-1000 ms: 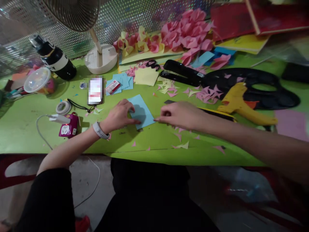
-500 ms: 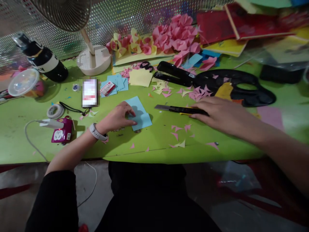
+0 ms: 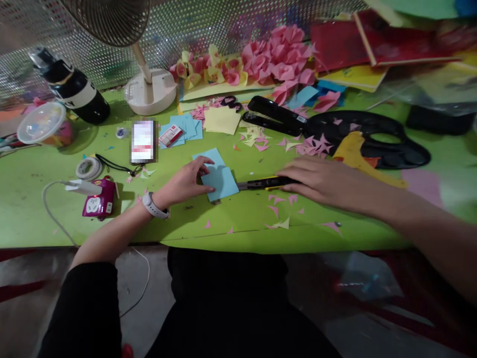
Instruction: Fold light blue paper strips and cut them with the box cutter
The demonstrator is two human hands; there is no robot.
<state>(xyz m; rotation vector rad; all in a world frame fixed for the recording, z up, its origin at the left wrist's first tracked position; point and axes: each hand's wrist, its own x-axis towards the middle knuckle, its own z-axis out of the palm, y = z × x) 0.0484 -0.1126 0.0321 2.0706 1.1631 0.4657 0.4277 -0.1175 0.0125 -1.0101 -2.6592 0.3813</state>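
A folded sheet of light blue paper [image 3: 223,183] lies on the green table. My left hand [image 3: 186,183] is at its left side, thumb and fingers curved over the edge and holding it. My right hand [image 3: 311,179] grips a black and yellow utility knife [image 3: 266,183], which lies low over the table and points left. The knife's blade reaches the right edge of the blue paper, and its tip is hidden there. Small pink and pale yellow paper scraps [image 3: 278,200] are scattered below the knife.
Behind are blue squares [image 3: 190,127], a yellow stack [image 3: 222,121], a black straightener-like tool [image 3: 276,117] and a black palette [image 3: 402,154]. Left stand a phone [image 3: 143,141], tape roll [image 3: 88,168], purple socket [image 3: 100,199], fan base [image 3: 151,94] and bottle [image 3: 84,97].
My right hand has moved left with the knife, bringing the blade to the paper's edge. My left hand stays on the paper. The view has shifted slightly.
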